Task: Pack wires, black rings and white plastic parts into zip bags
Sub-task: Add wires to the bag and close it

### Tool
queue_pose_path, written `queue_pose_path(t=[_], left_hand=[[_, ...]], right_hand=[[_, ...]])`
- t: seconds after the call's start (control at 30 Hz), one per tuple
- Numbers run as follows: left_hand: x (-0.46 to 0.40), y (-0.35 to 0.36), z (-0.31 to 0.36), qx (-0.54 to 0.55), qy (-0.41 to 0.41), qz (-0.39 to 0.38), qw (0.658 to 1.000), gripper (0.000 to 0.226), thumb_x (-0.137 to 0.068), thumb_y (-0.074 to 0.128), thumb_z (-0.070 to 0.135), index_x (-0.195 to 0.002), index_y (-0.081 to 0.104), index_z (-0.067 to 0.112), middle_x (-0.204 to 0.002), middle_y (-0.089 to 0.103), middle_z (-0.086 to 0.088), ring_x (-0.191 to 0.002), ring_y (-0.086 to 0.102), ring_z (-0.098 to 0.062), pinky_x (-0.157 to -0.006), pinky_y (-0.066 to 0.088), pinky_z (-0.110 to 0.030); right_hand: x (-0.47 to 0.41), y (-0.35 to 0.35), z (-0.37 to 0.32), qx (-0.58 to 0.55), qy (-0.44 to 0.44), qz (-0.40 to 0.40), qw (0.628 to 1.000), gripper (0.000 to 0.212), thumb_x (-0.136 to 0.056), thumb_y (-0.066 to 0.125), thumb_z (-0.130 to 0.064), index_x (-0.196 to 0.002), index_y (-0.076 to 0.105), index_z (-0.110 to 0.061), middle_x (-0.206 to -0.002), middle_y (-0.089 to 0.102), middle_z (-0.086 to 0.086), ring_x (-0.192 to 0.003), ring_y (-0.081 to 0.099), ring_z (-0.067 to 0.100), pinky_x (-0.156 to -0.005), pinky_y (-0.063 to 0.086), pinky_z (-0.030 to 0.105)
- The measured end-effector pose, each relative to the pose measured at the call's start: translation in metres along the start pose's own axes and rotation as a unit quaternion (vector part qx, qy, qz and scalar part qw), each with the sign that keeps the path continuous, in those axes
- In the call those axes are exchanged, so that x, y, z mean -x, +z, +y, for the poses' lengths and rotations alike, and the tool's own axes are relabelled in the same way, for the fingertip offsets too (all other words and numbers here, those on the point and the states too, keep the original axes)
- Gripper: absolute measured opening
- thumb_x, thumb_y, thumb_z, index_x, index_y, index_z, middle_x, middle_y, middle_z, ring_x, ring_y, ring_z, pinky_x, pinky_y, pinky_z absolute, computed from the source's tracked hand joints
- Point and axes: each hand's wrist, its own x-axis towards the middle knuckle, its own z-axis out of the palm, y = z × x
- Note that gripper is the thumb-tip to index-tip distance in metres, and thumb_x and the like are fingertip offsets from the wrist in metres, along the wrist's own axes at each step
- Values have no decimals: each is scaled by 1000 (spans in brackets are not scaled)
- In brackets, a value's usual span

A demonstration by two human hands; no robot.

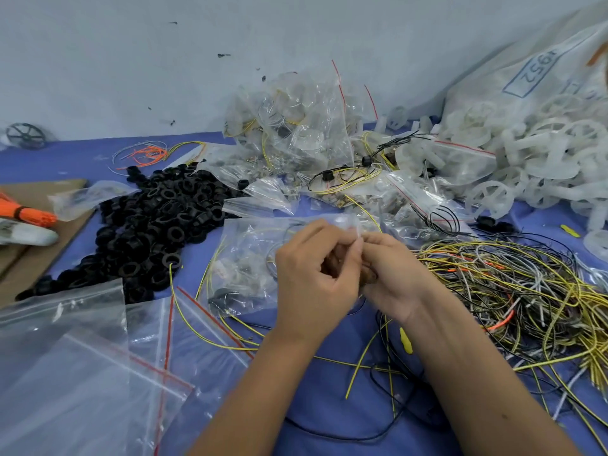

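Together, both hands (pixel 348 268) on zip bag (pixel 250 258)

Blue bench (pixel 329 383) packed: black rings (pixel 158 225) heaped left of centre, empty zip bags (pixel 82 373) at the near-left corner, tangled wires (pixel 526 291) along the right edge, white plastic parts (pixel 543 159) far right, filled bags (pixel 296 126) at the back.

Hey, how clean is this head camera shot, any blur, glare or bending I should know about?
Head view: even soft light with faint shadows; wide-angle bending curves the table edges; fingertips of the left hand and right hand are motion-blurred; empty zip bags show white glare.
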Motion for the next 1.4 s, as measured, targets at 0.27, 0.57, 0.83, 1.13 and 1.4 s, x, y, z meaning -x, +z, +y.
queue_pose_path(t=[0.27, 0.57, 0.83, 1.13, 1.4], left_hand=[[-3, -5, -8, -7, -27, 43, 999, 10, -88, 74, 5, -80, 71, 11, -76, 65, 6, -71, 59, -10, -65, 45, -25], [3, 7, 10, 18, 26, 26, 999, 12, -86, 71, -2, -77, 66, 3, -76, 62, -3, -70, 53, -15, -67, 40, -19], [1, 6, -1, -23, -32, 40, 998, 7, -94, 69, 8, -87, 65, 8, -82, 64, 1, -74, 54, -10, -71, 37, -12], [-2, 7, -12, 72, -186, 90, 976, 15, -98, 54, 25, -87, 62, 19, -80, 63, 1, -76, 62, -22, -73, 53, -38], [-11, 0, -37, 50, -381, 220, 896, 9, -84, 57, 18, -81, 55, 27, -86, 66, -3, -79, 62, -24, -80, 53, -40]], right_hand=[[-1, 14, -12, -135, 98, -88, 982, 100, -97, 18, -74, -138, 50, 11, -141, 49, 30, -138, 43, 37, -125, 22, 43], [-18, 29, -3, -97, 109, 85, 986, 51, -109, 31, -41, -83, 60, -8, -45, 63, -1, -44, 64, 3, -45, 52, 16], [-30, 22, -24, 23, 183, -27, 983, 86, -99, 32, -69, -125, 68, 4, -99, 64, 15, -93, 65, 22, -81, 55, 29], [-9, -4, -23, 104, 181, -113, 971, 84, -93, 34, -76, -131, 64, -8, -119, 67, 27, -104, 67, 41, -91, 56, 51], [-21, 11, 10, 260, 40, 71, 962, 19, -101, 52, -1, -89, 66, -3, -67, 67, 6, -53, 61, 17, -47, 46, 23]])
